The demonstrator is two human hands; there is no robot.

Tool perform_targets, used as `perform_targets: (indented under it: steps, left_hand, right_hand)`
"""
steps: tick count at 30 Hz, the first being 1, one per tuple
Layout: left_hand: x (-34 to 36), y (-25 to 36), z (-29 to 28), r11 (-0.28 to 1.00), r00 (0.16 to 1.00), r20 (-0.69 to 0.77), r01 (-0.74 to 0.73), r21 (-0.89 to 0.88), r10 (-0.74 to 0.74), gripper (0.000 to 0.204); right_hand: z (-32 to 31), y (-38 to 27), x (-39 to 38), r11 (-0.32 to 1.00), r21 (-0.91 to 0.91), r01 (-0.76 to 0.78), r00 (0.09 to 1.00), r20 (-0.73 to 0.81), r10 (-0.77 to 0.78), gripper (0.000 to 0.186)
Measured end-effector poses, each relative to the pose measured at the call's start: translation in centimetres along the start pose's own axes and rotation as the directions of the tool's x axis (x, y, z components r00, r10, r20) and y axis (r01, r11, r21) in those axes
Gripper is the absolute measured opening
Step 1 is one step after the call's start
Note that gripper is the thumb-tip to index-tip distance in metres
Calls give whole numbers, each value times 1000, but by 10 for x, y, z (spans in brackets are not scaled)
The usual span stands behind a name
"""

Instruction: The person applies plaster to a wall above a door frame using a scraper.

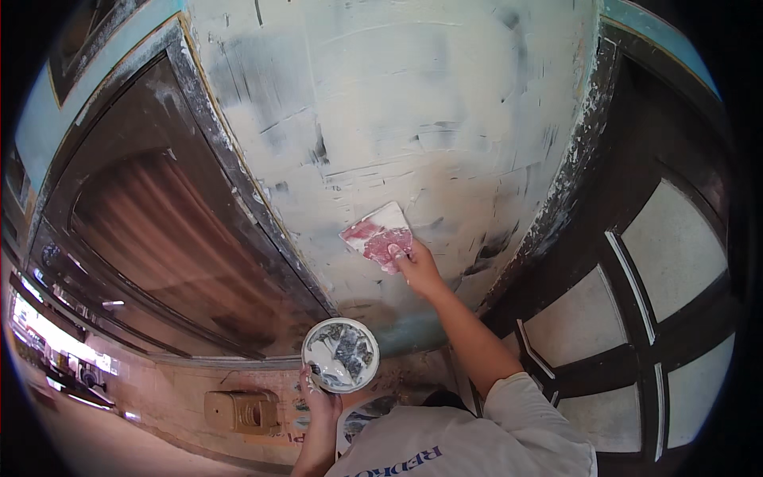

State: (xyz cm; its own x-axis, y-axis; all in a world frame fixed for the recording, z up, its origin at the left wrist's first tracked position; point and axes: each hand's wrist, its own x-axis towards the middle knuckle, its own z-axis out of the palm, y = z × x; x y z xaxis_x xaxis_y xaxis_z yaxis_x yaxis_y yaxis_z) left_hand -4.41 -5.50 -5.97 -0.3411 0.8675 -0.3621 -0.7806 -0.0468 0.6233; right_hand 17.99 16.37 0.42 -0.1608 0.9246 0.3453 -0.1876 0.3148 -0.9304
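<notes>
My right hand (412, 266) grips a red flat spreader (375, 232) smeared with white paste, held at the lower middle of the patchy off-white wall (405, 95); whether it touches the surface I cannot tell. In my left hand (318, 393), low in the view, is a round white tub (340, 355) holding white paste and a dark, mottled patch inside. My fingers are closed at the tub's left side. The wall shows streaks of pale coating over grey and brown areas.
A dark-framed opening with brown curtain (179, 238) is at left, a dark panelled door (668, 246) at right. A beige plastic stool (238, 411) stands on the pinkish floor (183, 453) at lower left, with a bright area beyond at far left.
</notes>
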Motion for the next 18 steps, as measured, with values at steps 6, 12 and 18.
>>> perform_targets:
  steps: [6, 12, 18]
  left_hand:
    - [-5, -7, 11, 994, 993, 99, -75, 75, 68, 55]
    - [-9, -26, 10, 995, 991, 135, -15, 98, 1, 53]
    - [-25, -29, 34, 995, 997, 38, -68, 68, 66, 48]
  right_hand:
    - [-26, 47, -36, 942, -332, 43, 997, -39, -60, 31]
    - [-18, -54, 7, 499, -846, 187, 982, 179, -63, 27]
    - [-133, -74, -30, 698, -709, 103, 979, -52, -198, 23]
